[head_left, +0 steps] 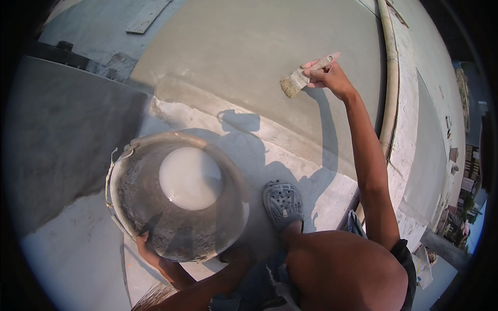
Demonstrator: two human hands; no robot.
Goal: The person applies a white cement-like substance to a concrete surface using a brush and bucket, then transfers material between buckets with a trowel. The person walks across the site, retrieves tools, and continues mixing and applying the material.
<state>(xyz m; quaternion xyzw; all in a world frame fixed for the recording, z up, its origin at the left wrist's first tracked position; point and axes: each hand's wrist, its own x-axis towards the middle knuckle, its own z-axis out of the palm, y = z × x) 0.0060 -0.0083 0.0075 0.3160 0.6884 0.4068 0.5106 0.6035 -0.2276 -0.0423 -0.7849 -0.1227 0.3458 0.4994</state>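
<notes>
My right hand grips the handle of a wide paintbrush, its pale, dirty bristles angled down over a smooth grey cement surface. My left hand is closed on the lower left rim of a large grime-coated bucket. A milky white liquid fills the bottom of the bucket. A rope handle hangs on the bucket's left side. The shadow of my arm falls on the surface below the brush.
My grey clog and bent knee are right of the bucket. A long bamboo pole lines the right edge. Darker cement covers the left, with a small board at upper left. Debris, bushes and structures show at far right.
</notes>
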